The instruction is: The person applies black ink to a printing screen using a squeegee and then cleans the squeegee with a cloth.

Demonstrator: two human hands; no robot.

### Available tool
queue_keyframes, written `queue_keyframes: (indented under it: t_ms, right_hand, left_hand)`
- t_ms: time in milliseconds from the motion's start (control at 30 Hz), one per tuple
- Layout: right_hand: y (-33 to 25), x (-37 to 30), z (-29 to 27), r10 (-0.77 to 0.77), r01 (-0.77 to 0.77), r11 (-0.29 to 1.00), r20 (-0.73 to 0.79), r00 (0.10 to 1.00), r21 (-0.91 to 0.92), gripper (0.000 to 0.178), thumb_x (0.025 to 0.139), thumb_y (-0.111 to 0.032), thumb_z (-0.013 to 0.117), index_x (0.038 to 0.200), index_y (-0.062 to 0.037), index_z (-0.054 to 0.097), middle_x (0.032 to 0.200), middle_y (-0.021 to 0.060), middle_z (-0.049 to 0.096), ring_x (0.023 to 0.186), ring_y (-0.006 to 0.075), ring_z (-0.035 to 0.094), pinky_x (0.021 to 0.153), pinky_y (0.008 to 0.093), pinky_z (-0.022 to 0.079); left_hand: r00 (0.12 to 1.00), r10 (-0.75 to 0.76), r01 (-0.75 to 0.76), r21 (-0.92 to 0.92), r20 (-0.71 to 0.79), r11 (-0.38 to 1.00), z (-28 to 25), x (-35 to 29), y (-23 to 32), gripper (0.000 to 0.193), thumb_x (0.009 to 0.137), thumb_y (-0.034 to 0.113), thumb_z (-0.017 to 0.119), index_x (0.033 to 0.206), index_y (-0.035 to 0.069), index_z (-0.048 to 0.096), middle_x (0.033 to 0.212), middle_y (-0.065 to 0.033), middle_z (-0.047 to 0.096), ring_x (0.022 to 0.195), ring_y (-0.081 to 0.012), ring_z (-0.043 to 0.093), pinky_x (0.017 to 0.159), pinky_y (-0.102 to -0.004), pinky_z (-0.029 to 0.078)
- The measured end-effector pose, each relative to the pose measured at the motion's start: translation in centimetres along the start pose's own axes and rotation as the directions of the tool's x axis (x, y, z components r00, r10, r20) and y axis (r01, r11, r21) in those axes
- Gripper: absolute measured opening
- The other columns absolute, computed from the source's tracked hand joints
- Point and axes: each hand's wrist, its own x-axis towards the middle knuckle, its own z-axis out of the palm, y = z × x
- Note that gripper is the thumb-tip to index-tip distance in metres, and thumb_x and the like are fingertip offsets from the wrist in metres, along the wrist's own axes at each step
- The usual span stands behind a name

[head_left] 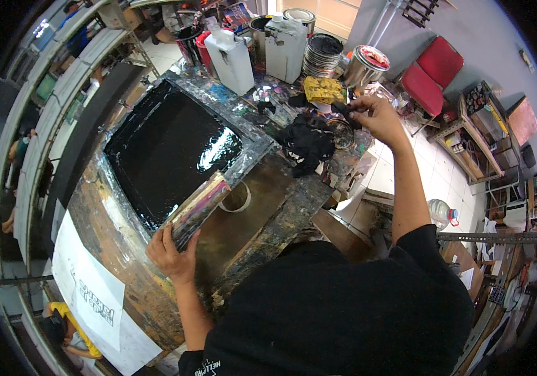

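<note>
In the head view, the only one here, a person is working over a paint-stained worktop (pixel 124 250), the left hand (pixel 171 254) grasping the lower end of a wooden bar (pixel 202 200) that is leaning along the near side of a screen frame (pixel 253 150). The right hand (pixel 375 122) is reaching to the far right, its grip apparently pinching a dark cloth scrap (pixel 343 111) just beside a yellow block (pixel 323 89) and a black rag heap (pixel 306 141).

Glossy black ink (pixel 162 144) is covering most of the framed area, so the inking looks well advanced; with the bar resting at the edge and no stroke visibly under way, the spreading seems to be pausing. Wiping or tidying is presumably remaining, though how much is unclear. A printed sheet (pixel 87 282) is lying at the left.

The ink is masking any design in the mesh, and the frame is hiding whatever is lying beneath. The bar's lower edge is staying out of sight, the right fingertips are blending into the dark cloth, and the person's dark shirt (pixel 337 307) is blocking the near worktop.
</note>
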Motion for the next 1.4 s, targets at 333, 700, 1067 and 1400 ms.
queue_keyframes:
  t_ms: [333,700,1067,1400]
  right_hand:
    - [-7.3,-5.3,5.9,-0.294,0.262,0.895,-0.036,0.955,-0.360,0.040,0.090,-0.020,0.072,0.129,-0.0150,0.068,0.137,0.0159,0.059,0.119,0.0368,0.057,0.098,0.0488,0.049]
    - [-5.4,-1.3,10.4,-0.430,0.499,0.808,0.266,0.863,-0.314,0.027,0.079,-0.003,0.065,0.106,-0.0055,0.062,0.103,0.0138,0.058,0.106,0.0356,0.058,0.088,0.0467,0.052]
    - [-5.7,-4.3,8.2,-0.453,0.464,0.860,0.102,0.886,-0.214,0.030,0.083,0.004,0.068,0.112,-0.0003,0.064,0.113,0.0181,0.062,0.105,0.0409,0.061,0.092,0.0448,0.051]
    - [-21.2,-4.7,6.4,-0.496,0.531,0.710,0.208,0.843,-0.462,0.072,0.074,-0.015,0.083,0.140,-0.0080,0.055,0.137,0.0177,0.059,0.127,0.0388,0.055,0.108,0.0469,0.043]
  left_hand:
    - [1.000,-0.007,0.007,-0.012,0.012,1.000,0.0,-0.2,-0.4,0.068,0.070,0.048,0.091,0.121,0.009,0.068,0.115,-0.0120,0.065,0.105,-0.0327,0.060,0.091,-0.0470,0.045]
    - [1.000,-0.022,0.023,-0.028,0.021,0.999,-0.8,0.4,-0.2,0.063,0.072,0.046,0.090,0.119,0.010,0.067,0.112,-0.0097,0.065,0.102,-0.0303,0.060,0.089,-0.0458,0.044]
    - [0.998,-0.048,0.051,-0.074,0.033,0.996,-0.7,-0.2,-0.8,0.063,0.074,0.046,0.087,0.121,0.010,0.067,0.112,-0.0087,0.065,0.102,-0.0294,0.060,0.089,-0.0460,0.044]
    - [0.992,-0.074,0.085,-0.108,0.100,0.991,-2.4,1.2,-0.5,0.059,0.089,0.043,0.074,0.135,0.008,0.060,0.110,-0.0080,0.063,0.100,-0.0266,0.058,0.091,-0.0439,0.042]
